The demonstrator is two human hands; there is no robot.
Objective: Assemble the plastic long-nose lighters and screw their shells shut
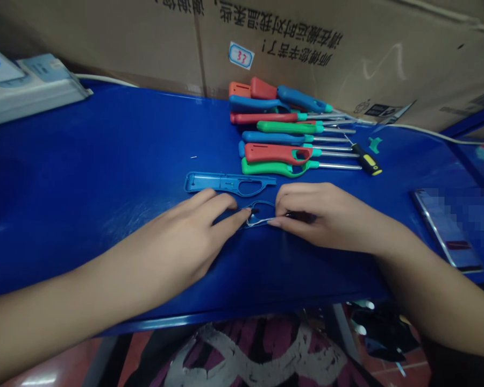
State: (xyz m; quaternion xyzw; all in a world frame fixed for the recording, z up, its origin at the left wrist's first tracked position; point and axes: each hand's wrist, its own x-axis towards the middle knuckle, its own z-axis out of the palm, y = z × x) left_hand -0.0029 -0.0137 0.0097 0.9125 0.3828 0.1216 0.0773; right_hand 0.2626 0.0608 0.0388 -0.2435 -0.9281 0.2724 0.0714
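Note:
A blue half shell of a long-necked lighter (pixel 262 203) lies under my fingers, its trigger loop showing between my hands. My left hand (pixel 185 231) is closed over its handle end, the index fingertip at a small black part (pixel 255 211). Between thumb and fingers, my right hand (pixel 322 215) pinches a thin white wire (pixel 261 221) at the shell's other end; a dark piece (pixel 300 216) shows beneath the fingers. Just behind, a second blue half shell (pixel 212 183) lies with its hollow side up. My hands hide much of the nearer shell.
Several red, green and blue lighters (pixel 282 127) are piled behind the shells. A black and yellow screwdriver (pixel 367 159) touches their metal tubes. A small screw (pixel 193 157) and a teal scrap (pixel 375 144) lie about. A phone (pixel 447 231) is right, a power strip (pixel 40 80) left, a cardboard box (pixel 145 48) behind.

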